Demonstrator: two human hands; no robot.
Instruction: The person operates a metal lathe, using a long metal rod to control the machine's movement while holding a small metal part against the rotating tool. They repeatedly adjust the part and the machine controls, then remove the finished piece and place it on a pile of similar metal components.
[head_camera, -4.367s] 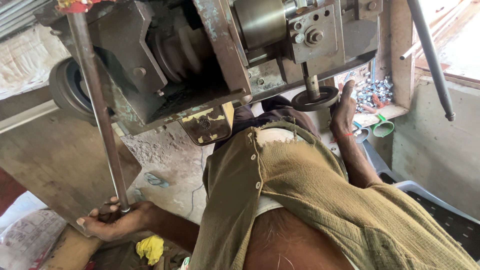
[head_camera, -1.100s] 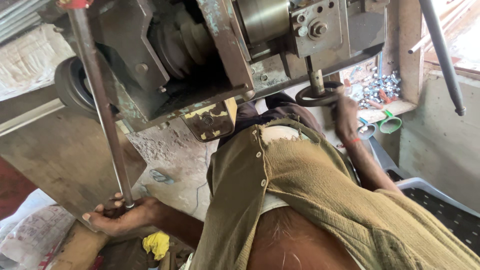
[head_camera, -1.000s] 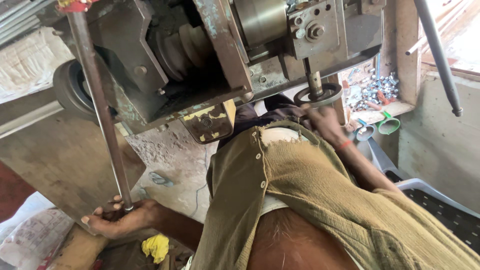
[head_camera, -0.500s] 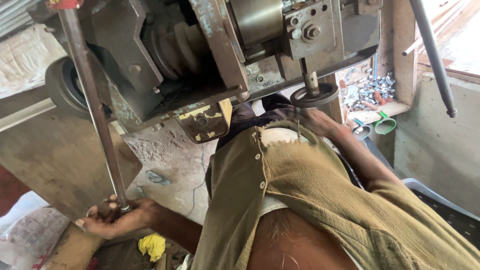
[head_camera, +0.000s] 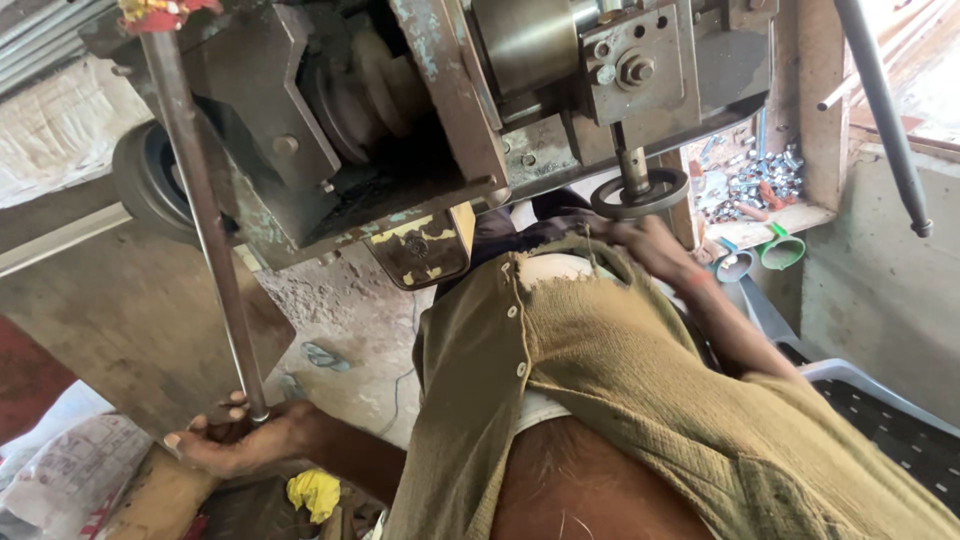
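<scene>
Left hand (head_camera: 232, 442) wraps its fingers (head_camera: 200, 432) around the bottom of the long grey steel lever rod (head_camera: 200, 220); right hand (head_camera: 640, 240) sits just under the round dark metal handwheel (head_camera: 640, 194), finger state unclear.

An olive-green shirt (head_camera: 640, 400) with pale buttons fills the frame's lower right; grey-green, paint-chipped machine (head_camera: 420, 110) above; yellow rag (head_camera: 315, 492) at bottom; two green cups (head_camera: 765, 255) at right.
</scene>
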